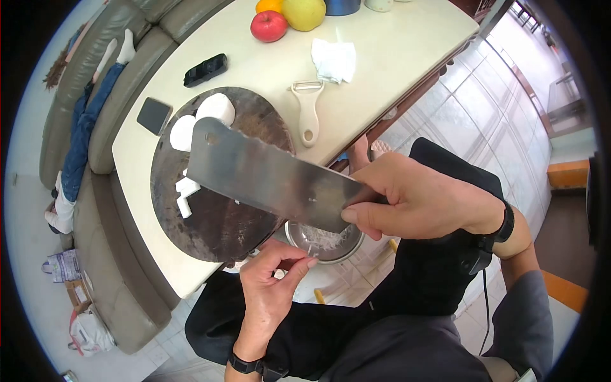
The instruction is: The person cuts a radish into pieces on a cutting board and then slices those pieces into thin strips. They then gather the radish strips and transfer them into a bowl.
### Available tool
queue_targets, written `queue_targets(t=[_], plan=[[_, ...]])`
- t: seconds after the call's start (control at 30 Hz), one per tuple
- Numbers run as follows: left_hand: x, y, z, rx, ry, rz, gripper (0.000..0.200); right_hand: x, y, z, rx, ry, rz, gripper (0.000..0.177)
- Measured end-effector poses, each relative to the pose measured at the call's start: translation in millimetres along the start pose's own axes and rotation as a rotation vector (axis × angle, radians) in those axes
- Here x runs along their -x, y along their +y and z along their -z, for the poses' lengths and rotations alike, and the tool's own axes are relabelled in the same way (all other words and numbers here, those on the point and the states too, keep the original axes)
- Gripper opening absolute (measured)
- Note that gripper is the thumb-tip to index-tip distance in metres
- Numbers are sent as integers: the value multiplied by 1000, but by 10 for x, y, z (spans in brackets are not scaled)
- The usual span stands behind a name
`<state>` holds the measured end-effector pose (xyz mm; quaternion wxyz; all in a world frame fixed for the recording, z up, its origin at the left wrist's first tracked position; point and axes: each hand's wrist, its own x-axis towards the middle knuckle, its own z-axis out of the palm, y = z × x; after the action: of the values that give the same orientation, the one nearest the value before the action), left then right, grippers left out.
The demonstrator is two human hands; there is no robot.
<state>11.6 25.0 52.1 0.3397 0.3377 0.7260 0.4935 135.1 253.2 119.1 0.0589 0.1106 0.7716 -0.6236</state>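
My right hand (414,197) is closed round the handle end of a broad cleaver (273,175), its blade raised over a round dark chopping board (235,223). Below the blade, my left hand (277,274) pinches thumb and fingers together beside a metal bowl (353,251) that holds thin white shreds (321,240). Whatever may be between those fingertips is too small to make out. Two thick white pieces (215,109) lie at the board's far left, and small white sticks (184,194) rest nearer its left edge.
On the cream table (254,63) are a white peeler (309,114), a folded cloth (334,60), a black object (205,70), a phone (153,116), a red apple (268,26) and other fruit. A person in jeans (83,140) lies on the sofa (118,254) at left.
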Motion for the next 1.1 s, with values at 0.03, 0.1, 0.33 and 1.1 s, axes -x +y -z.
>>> queue_targets(t=[0.03, 0.1, 0.33, 1.1], plan=[[-12, -6, -7, 0, -1, 2, 12, -4, 27, -20, 16, -12, 12, 18], [-39, -14, -23, -103, -4, -103, 13, -2, 41, -55, 17, 5, 17, 19], [-50, 121, 27, -217, 2, -118, 15, -11, 40, -16, 99, 10, 48, 22], [-563, -132, 490, -916, 445, -406, 7, -113, 3, -178, 347, 93, 146, 13]])
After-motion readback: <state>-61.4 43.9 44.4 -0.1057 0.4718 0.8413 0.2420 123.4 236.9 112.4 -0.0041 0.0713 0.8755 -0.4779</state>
